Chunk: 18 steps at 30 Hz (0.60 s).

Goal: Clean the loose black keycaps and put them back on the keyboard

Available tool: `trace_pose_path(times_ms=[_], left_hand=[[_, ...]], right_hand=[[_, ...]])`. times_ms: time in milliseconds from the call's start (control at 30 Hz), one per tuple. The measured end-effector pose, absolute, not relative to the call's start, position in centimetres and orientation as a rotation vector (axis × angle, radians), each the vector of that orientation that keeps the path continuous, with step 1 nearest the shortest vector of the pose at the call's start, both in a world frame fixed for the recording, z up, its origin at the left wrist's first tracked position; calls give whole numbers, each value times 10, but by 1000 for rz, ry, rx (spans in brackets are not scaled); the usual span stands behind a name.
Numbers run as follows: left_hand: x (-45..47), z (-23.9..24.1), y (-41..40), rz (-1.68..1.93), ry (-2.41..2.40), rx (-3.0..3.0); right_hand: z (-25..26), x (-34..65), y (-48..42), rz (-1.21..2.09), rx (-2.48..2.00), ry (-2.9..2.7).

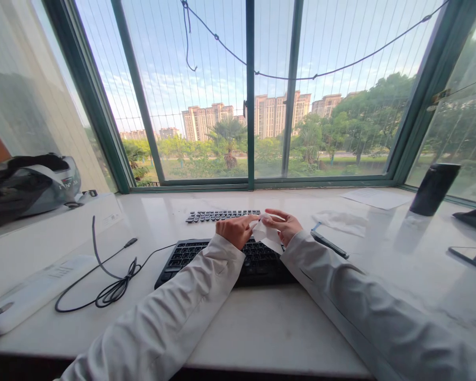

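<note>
White tissue point(268, 235) was pinched between two hands above one black keyboard point(225, 262) on the pale surface point(261, 328). The left hand point(235, 230) was curled closed on it, knuckles up; the right hand point(287, 226) gripped its other edge. One second tissue point(341, 221), one dark cup point(434, 189) and one coiled cable point(113, 288) lay nearby.

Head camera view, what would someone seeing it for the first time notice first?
Probably both hands meeting at the centre over the black keyboard: the left hand and right hand hold a white tissue between them. Behind them, the big green-framed window fills the top with sky, towers and trees. A dark cylindrical tumbler stands at the right on the white counter.
</note>
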<state>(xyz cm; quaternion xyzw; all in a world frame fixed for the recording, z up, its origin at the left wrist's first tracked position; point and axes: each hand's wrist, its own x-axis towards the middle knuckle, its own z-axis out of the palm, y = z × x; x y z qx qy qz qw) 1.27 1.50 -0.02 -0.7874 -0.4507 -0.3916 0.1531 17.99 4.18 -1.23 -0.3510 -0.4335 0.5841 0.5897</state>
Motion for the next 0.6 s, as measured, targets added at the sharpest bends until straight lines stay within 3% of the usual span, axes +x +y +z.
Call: trace_pose_path(times_ms=[600], left_hand=[[9, -7, 22, -1020, -1166, -2236]], right_hand=[[-15, 180, 43, 1285, -856, -992]])
